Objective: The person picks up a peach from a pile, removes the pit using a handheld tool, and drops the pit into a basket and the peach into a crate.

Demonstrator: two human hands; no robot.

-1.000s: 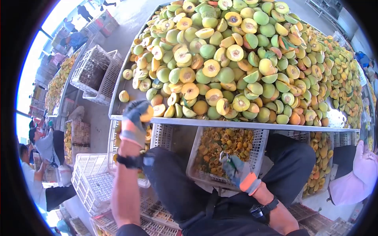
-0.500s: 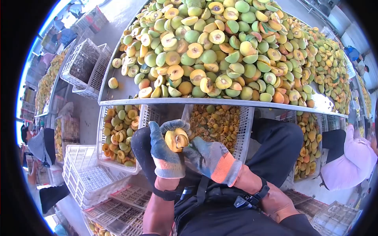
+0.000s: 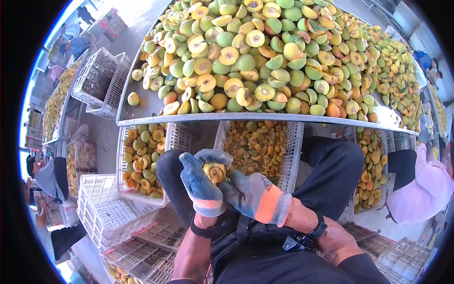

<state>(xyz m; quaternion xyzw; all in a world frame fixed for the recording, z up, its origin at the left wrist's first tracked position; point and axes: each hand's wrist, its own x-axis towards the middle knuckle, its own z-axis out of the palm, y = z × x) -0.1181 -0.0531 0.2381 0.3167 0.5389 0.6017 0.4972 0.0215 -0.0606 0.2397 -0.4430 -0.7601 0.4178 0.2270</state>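
Note:
My left hand [image 3: 202, 179], in a blue-grey work glove with an orange band, is wrapped around a yellow peach half [image 3: 215, 173]. Its cut face with the brown stone hollow is turned up towards me. My right hand [image 3: 250, 191], gloved the same way, has its fingers closed against the right edge of the fruit. Whatever those fingers grip is hidden by the glove. Both hands are over my lap, just short of the metal table [image 3: 265, 116], on which a large heap of halved peaches [image 3: 246, 61] lies.
Beneath the table edge stand a crate of peach halves [image 3: 144, 161], a crate of darker scraps and stones [image 3: 255, 149] and another fruit crate [image 3: 369, 170]. White crates [image 3: 101, 213] are at my left. A co-worker in a pink top [image 3: 421, 189] sits at right.
My left hand has turned a little and closed further over the peach half, so less of it shows. My right hand stays against it. The view has shifted slightly.

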